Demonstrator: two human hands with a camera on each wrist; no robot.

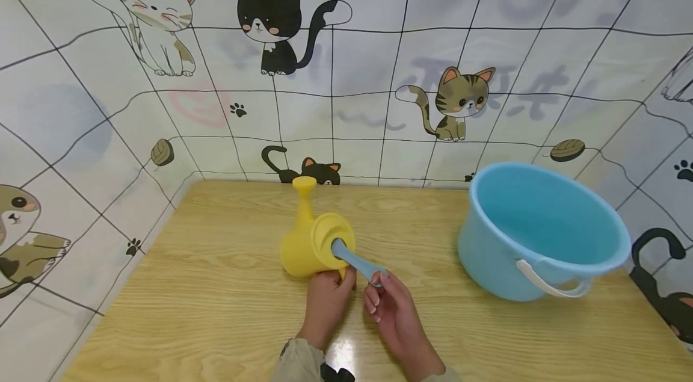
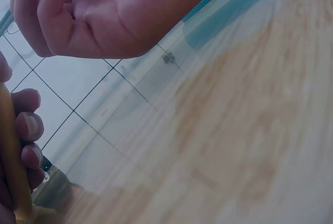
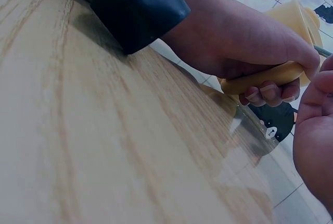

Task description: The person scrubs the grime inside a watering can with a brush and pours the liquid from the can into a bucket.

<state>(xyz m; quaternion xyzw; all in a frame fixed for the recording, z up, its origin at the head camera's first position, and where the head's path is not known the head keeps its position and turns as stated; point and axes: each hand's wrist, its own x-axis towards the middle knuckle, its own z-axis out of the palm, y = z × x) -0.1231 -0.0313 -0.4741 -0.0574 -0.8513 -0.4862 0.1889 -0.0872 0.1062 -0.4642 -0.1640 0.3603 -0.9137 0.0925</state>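
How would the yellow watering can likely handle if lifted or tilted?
The yellow watering can looks like smooth moulded plastic, so it is probably stiff and light for its size. Its rounded body might roll if laid down. The blue rod pokes out of its opening, so it could swing or slide if the right hand let go.

Far end of the blue tool (image 1: pixel 356 260) is lost inside the yellow watering can (image 1: pixel 298 252), left hand (image 1: pixel 326 302) covers some handle (image 3: pixel 255 82), and the table (image 1: pixel 216 322) gets cropped near-edge.
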